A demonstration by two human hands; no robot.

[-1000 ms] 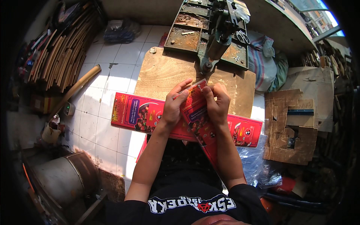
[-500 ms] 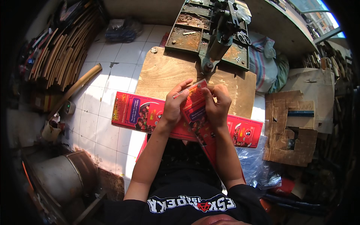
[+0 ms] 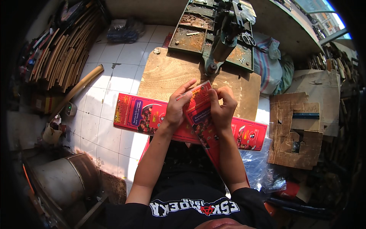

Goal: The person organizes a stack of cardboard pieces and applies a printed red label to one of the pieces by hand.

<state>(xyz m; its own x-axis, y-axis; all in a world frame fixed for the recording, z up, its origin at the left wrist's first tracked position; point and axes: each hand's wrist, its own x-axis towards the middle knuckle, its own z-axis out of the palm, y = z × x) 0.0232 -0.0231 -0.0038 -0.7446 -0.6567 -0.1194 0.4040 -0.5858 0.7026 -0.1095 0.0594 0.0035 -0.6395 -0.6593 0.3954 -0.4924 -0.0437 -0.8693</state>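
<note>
A long red printed strip (image 3: 201, 114) with a glossy clear edge slants between my hands. My left hand (image 3: 177, 108) grips its left edge, thumb on the face and index finger stretched out. My right hand (image 3: 222, 105) pinches the right edge near the top, fingers curled. A small round metal eyelet shows at the strip's upper end. Beneath lies another red printed strip (image 3: 131, 114), crosswise over the near edge of the wooden board (image 3: 164, 72); my hands and the held strip hide its middle.
Beyond my hands stands a dark metal hand press (image 3: 221, 51), flanked by compartment trays (image 3: 187, 38) of small parts. Scissors (image 3: 248, 38) lie at right. Clear plastic sheets (image 3: 257, 168) and cut cardboard (image 3: 301, 149) are on the right, stacked boards (image 3: 63, 51) far left.
My right hand has shifted slightly right, its thumb sliding off the strip's face toward the edge, so more of the top end shows. My left hand stays in place.
</note>
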